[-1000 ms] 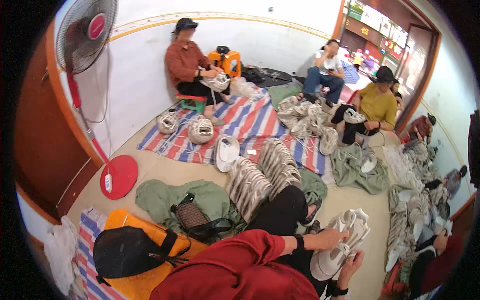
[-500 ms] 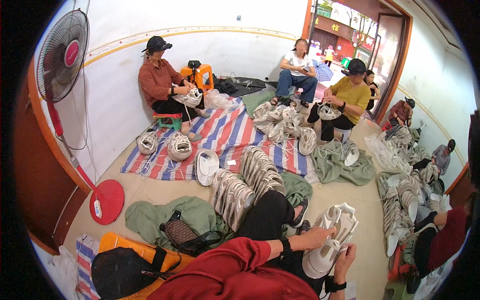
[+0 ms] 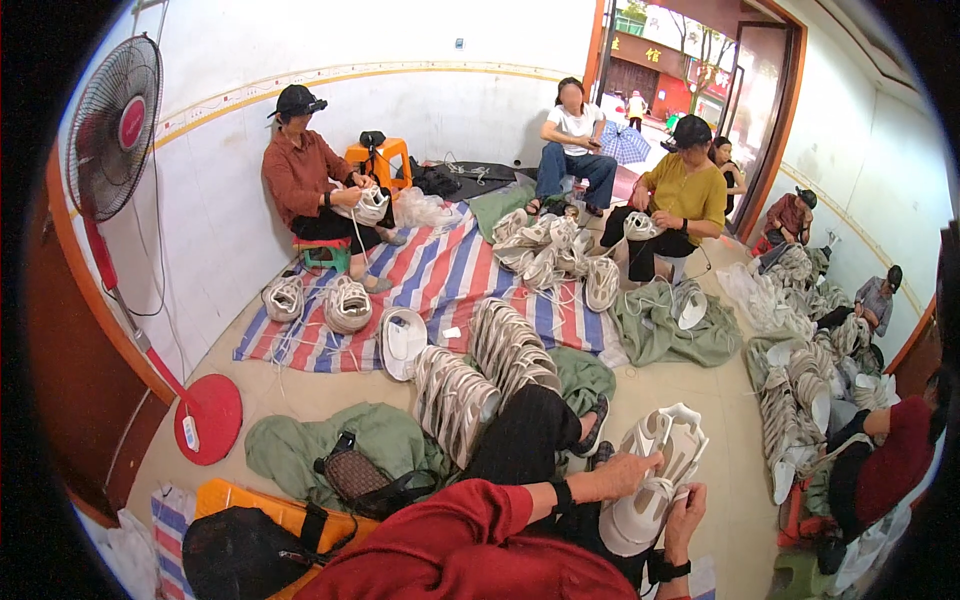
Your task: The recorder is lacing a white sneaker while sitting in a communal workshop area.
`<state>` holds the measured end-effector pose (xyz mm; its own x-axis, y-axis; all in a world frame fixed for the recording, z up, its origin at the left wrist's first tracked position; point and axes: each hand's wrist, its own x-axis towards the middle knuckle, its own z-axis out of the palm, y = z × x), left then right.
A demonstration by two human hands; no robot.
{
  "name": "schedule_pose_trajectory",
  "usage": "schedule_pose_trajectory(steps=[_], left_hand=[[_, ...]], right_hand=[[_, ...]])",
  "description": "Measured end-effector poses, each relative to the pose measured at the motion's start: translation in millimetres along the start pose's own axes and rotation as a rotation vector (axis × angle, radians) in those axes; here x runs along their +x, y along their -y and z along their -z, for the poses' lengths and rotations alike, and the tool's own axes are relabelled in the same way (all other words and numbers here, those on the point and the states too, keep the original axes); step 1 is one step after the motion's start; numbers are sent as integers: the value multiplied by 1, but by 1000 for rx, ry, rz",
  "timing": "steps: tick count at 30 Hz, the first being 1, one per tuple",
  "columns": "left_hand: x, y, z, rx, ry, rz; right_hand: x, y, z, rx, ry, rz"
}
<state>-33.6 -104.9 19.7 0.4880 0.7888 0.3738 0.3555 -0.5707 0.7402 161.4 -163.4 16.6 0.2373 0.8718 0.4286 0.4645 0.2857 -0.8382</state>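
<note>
While the view is swinging left compared with a second ago, so the fan (image 3: 112,120) and striped mat (image 3: 440,285) are sliding rightward in frame, the white shoe (image 3: 655,475) is staying low right, held over the person's lap and now looking raised a little and tipped more upright. Left hand (image 3: 628,472) is closing over the shoe's upper side, fingers curled on it; right hand (image 3: 686,505) is gripping from below near the heel, fingers wrapped. So the work on this one shoe is going on, not a swap. Shoe is looking white with grey open panels and a thick pale sole, laces loose at its side. Rows of similar shoes (image 3: 480,370) are lying on the floor just ahead.
</note>
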Motion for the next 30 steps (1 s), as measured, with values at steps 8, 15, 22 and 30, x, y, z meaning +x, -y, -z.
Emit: schedule_pose_trajectory(steps=[8,15,22,30], left_hand=[[0,1,2,13,-43,-59],[1,-4,2,-22,-18,-35],[2,-4,3,8,22,37],[-2,-16,13,-50,79,82]], right_hand=[[3,7,-3,-7,9,55],[0,2,2,-52,33,30],[3,-2,1,-15,43,10],[1,4,0,-54,30,45]])
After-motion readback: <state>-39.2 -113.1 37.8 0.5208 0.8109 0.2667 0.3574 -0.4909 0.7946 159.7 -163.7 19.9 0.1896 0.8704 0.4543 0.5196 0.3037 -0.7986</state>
